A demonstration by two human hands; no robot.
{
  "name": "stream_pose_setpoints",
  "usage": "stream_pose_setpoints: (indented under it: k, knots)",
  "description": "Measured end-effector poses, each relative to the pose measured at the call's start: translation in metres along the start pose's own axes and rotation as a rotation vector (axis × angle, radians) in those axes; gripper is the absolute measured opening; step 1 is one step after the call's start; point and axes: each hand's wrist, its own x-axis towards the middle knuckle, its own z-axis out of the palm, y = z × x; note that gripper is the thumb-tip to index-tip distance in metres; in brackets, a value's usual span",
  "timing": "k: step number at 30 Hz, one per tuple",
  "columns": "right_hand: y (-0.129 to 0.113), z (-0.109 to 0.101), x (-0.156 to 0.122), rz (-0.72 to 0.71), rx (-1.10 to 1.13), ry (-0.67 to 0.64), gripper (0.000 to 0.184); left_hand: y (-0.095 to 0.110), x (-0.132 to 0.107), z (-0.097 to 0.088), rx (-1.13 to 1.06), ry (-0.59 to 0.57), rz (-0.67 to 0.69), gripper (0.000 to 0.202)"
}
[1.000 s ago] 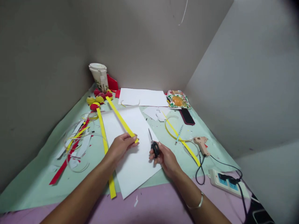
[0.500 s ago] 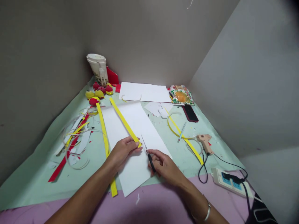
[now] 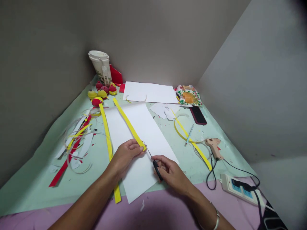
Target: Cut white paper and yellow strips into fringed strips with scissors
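Observation:
My left hand (image 3: 126,155) pinches the near end of a long yellow paper strip (image 3: 128,123) that lies diagonally across a white sheet (image 3: 141,137). My right hand (image 3: 171,174) grips small black-handled scissors (image 3: 153,159). Their thin blades point up and left, with the tips touching the strip's end right beside my left fingertips. A second yellow strip (image 3: 107,143) lies along the sheet's left edge.
A pile of red, white and yellow offcuts (image 3: 76,140) lies at the left. Red and yellow balls (image 3: 102,93) and a cup (image 3: 99,65) stand in the back corner. At the right are a glue gun (image 3: 213,145), a power strip (image 3: 237,187), a phone (image 3: 198,115) and a snack packet (image 3: 189,97).
My right hand turned the scissors from handle-up to blades pointing at the strip and brought the tips to its near end. My left hand kept its pinch on the strip.

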Motion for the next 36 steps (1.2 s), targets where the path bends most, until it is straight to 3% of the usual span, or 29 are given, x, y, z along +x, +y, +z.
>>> stream_pose_setpoints:
  k: [22, 36]
  knots:
    - [-0.0031, 0.0011, -0.0013, 0.013, -0.033, 0.005, 0.035, 0.0043, -0.0035, 0.0002, -0.072, 0.124, -0.056, 0.018]
    - [-0.0003, 0.0008, -0.0019, -0.02, 0.041, -0.037, 0.032, 0.0062, -0.0049, 0.0006, -0.054, 0.122, -0.046, 0.014]
